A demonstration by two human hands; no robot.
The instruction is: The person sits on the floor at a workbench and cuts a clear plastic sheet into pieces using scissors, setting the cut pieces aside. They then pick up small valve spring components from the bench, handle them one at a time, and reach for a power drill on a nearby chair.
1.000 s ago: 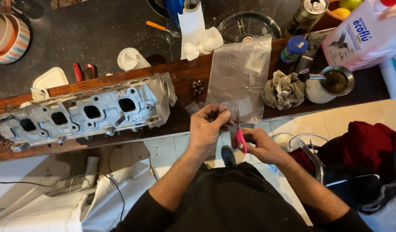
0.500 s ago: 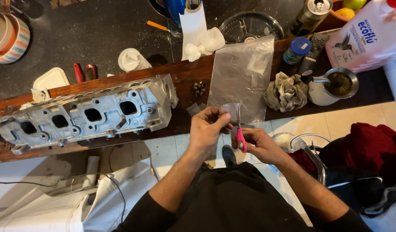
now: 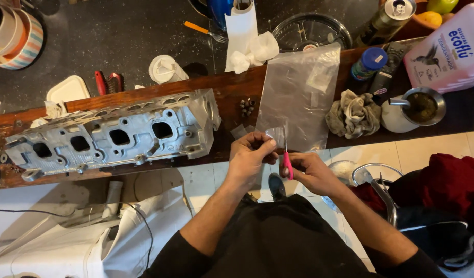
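Left hand pinches a small clear plastic piece while right hand closes round pink-handled scissors just off the tabletop edge; blades near fingertips risk a nick; metal cup holds dark green contents, large clear bag looks empty.

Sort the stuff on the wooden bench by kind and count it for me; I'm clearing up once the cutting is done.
Metal engine head: 1
Clear plastic bag: 1
Crumpled rag: 1
Metal-rimmed cup with straw: 1
Blue-capped jar: 1
Pile of small dark parts: 1
Total: 6
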